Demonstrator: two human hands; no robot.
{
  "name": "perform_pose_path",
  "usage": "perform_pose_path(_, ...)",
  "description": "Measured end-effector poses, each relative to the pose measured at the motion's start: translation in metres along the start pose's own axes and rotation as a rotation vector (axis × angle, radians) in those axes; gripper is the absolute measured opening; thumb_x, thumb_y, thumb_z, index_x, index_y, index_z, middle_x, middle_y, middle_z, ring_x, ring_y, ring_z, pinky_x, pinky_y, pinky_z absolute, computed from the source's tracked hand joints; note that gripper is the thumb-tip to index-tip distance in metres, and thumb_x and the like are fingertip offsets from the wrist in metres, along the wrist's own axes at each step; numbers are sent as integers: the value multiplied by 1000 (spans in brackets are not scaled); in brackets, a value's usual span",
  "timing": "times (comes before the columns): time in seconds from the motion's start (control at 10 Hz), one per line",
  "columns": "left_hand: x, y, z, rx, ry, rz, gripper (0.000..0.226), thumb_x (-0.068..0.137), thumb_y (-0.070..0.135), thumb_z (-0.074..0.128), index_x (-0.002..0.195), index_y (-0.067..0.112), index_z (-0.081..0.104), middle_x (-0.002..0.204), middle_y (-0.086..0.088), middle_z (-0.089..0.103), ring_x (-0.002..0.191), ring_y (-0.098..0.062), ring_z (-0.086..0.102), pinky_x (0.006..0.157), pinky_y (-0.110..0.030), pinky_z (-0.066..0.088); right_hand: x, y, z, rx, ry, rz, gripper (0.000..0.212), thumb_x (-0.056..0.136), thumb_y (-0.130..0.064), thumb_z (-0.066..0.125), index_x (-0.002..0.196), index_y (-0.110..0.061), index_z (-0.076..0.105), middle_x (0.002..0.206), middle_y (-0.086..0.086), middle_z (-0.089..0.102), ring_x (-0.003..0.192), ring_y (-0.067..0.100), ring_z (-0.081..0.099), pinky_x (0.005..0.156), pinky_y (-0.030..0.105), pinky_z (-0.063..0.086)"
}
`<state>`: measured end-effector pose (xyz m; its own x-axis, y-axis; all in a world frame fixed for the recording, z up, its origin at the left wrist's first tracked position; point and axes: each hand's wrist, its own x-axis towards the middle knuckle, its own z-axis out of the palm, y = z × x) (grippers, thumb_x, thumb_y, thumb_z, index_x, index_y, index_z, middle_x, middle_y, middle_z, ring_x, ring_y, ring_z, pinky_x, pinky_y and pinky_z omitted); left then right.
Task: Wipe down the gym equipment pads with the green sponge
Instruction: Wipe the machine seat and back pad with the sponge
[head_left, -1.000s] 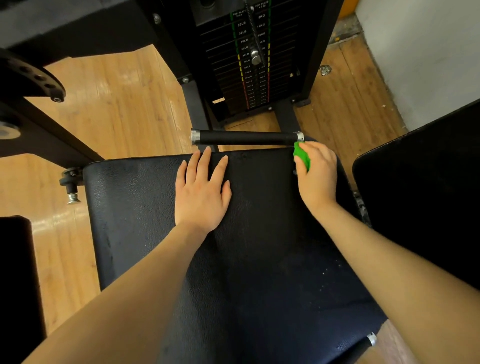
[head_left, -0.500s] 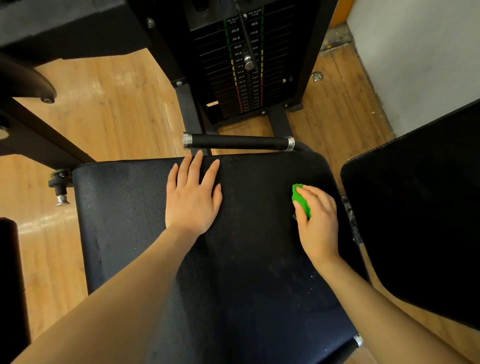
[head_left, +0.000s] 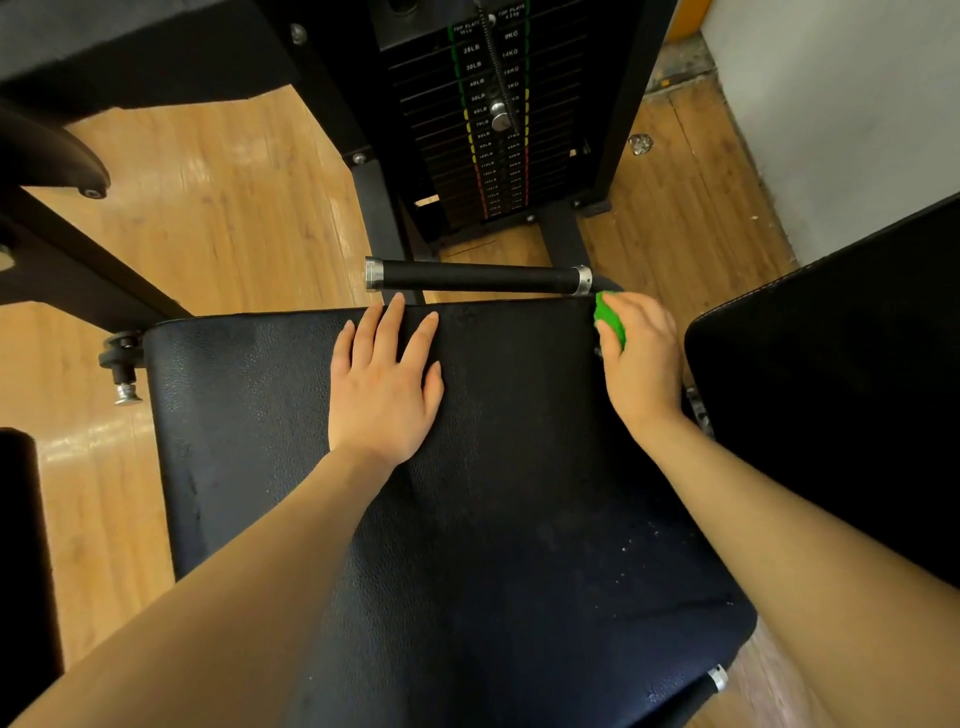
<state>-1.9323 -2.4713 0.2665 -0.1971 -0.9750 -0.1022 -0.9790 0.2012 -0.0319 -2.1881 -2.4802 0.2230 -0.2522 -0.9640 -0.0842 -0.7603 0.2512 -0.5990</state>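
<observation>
A black padded seat (head_left: 249, 415) fills the middle of the head view. My left hand (head_left: 384, 384) lies flat on it near the far edge, fingers straight and spread. My right hand (head_left: 641, 358) grips the green sponge (head_left: 609, 318) at the seat's far right corner, just below the end of a black handle bar (head_left: 478, 278). Only the sponge's left side shows past my fingers. Pale specks dot the seat's near right part.
A second black pad (head_left: 841, 395) stands close on the right. The weight stack (head_left: 493, 114) and its black frame rise beyond the seat. A knob and bolt (head_left: 124, 364) stick out at the seat's left corner. Wooden floor surrounds everything; a white wall stands at the far right.
My right hand with the sponge slid down the seat's right side, then back up to the far right corner. My left hand stayed flat on the pad.
</observation>
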Motion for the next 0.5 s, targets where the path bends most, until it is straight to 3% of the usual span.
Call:
perform_pose_path(0.3,0,0,-1,1,-16,-3,53,97,41,30,145,23,40,154,-13,32,143,-32,24,117,-49,17,-88,27,-12,-2,24,-58,35,93,-12,56,128,-9,60,128,5,57,122,21,50,102,33,44)
perform_pose_path(0.5,0,0,-1,0,-14,-4,53,97,41,30,145,22,40,153,-13,33,143,-31,24,117,-49,17,-65,17,-8,45,30,12,36,94,-9,54,130,-6,58,135,8,53,133,23,40,108,44,40)
